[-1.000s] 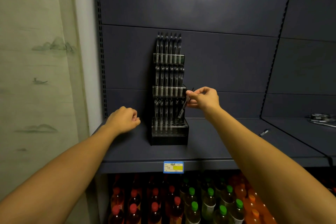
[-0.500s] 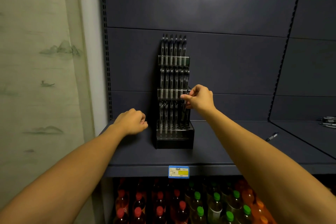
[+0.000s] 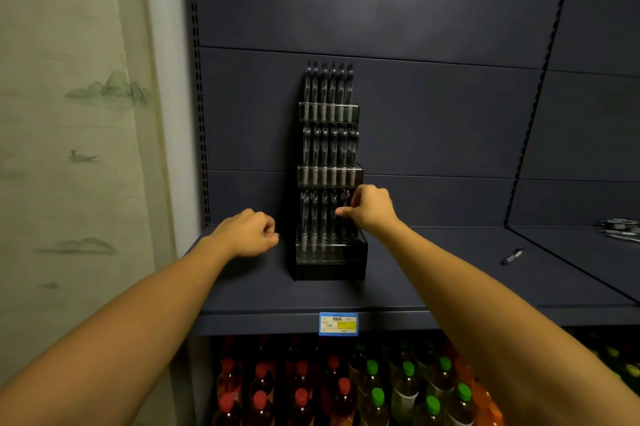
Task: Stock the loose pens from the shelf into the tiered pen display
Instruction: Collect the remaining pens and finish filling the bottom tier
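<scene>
Pinching slim dark pen at three-tier clear plastic display, right hand; left hand fisted, holding nothing, on matte shelf.

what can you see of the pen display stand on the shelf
The tiered pen display is a dark stand with clear, plastic-looking fronts, upright on the grey shelf against the back panel. It has three stepped tiers. The upper two each hold a full row of dark pens standing upright; the bottom tier has pens on its left and some open holes in front. The right hand is at the bottom tier's right side, fingers curled at a pen there. The left hand is beside the stand, not clearly touching it.
</scene>
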Demonstrator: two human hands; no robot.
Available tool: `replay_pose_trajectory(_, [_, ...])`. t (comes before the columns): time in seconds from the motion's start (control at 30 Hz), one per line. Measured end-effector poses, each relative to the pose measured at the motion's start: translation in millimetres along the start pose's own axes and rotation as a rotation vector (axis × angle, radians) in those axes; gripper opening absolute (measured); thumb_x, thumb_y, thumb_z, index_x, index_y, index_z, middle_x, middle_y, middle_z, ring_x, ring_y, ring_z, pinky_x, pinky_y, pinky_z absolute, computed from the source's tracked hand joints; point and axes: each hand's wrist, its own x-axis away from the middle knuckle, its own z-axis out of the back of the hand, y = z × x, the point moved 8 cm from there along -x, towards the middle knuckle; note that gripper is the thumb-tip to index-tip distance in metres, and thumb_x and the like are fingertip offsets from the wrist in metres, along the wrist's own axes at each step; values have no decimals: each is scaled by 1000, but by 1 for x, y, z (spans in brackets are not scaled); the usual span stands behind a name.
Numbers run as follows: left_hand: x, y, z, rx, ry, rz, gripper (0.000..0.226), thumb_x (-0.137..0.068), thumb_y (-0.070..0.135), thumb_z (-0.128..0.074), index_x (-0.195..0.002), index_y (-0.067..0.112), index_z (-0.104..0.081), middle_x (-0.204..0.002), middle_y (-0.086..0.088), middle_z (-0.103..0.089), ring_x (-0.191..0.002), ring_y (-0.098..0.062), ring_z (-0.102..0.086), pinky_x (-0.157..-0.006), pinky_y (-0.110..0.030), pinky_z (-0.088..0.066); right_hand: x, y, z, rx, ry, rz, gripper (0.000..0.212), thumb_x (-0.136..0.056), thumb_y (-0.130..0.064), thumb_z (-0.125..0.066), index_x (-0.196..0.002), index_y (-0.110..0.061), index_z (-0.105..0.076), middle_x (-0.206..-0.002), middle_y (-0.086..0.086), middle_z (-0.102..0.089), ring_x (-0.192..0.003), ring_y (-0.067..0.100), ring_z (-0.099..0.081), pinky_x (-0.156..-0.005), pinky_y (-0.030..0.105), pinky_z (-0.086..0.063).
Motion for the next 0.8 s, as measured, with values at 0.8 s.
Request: replay_pose_trajectory(0.8, [6, 181, -18, 251, 13, -435, 10, -89, 24, -60, -94, 22, -69, -78, 6, -65, -74, -13, -62, -73, -39, -58, 87, 108, 58, 409, -108, -151, 21, -98, -15, -53, -116, -3, -55, -110, 17, -59, -88, 31, -57, -75, 44, -51])
